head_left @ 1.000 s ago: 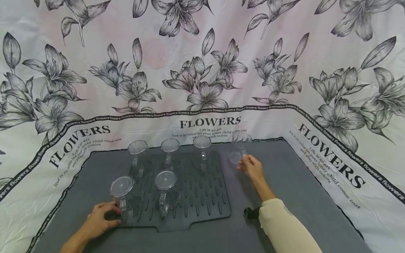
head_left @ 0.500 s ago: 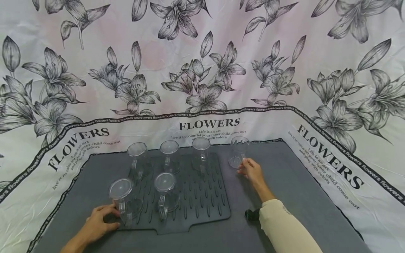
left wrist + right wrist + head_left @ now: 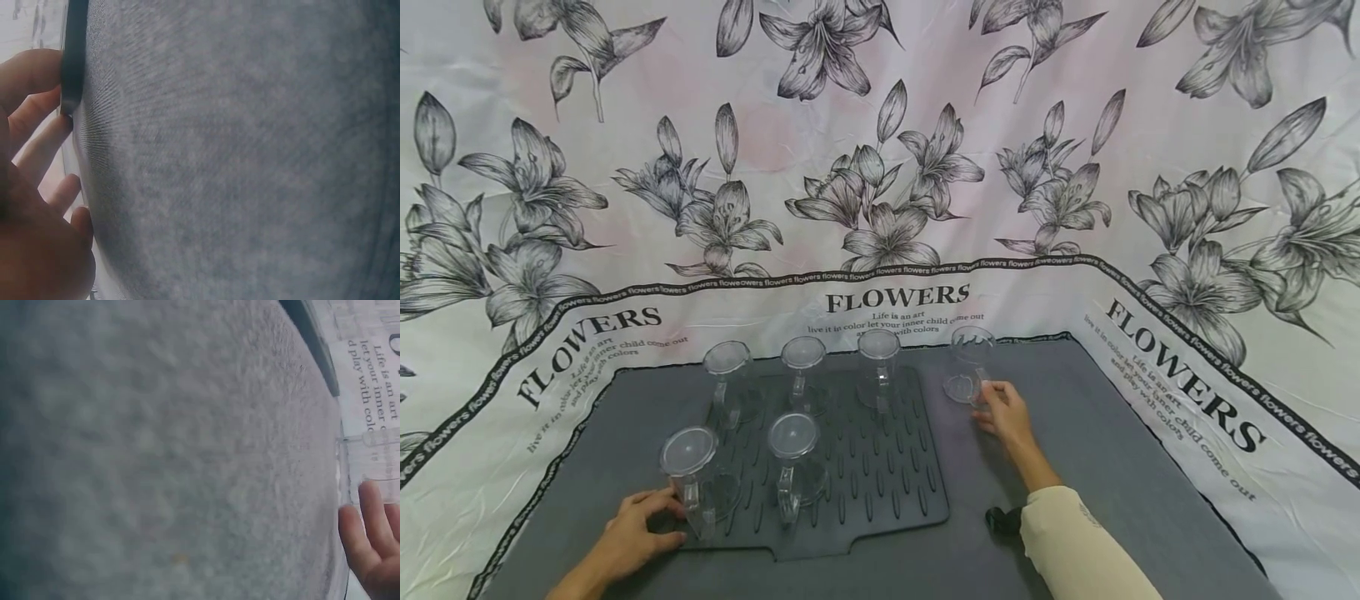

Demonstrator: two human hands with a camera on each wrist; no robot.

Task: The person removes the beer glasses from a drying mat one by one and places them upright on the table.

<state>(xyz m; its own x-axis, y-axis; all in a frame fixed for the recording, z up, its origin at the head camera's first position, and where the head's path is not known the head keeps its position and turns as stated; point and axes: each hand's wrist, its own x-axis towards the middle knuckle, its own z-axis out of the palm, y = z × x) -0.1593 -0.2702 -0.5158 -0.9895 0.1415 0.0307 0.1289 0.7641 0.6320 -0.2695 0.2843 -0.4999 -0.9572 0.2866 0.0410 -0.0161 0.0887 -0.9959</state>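
My right hand (image 3: 1009,417) pinches the handle of a clear mug (image 3: 970,362), which stands on the grey cloth right of the drying mat (image 3: 887,467). In the right wrist view, that hand's other fingers reach out beside the clear wall; the thumb is hidden there. At the mat's front left corner, my left hand (image 3: 636,533) touches the edge with its fingertips, fingers loosely bent, thumb apart. Close to it on the mat is another clear mug (image 3: 700,483). Several clear mugs stand on the mat with round cloudy tops, including one (image 3: 797,467) at the front.
Three mugs line the mat's back edge, among them a middle one (image 3: 803,375). A small dark object (image 3: 1002,521) shows beside the right sleeve (image 3: 1075,533). Flower-printed cloth (image 3: 880,208) rises behind and at both sides of the grey surface (image 3: 1120,467).
My right hand has come slightly down and nearer with the clear mug. The left hand stays at the mat's corner. The head view has tilted a little upward.
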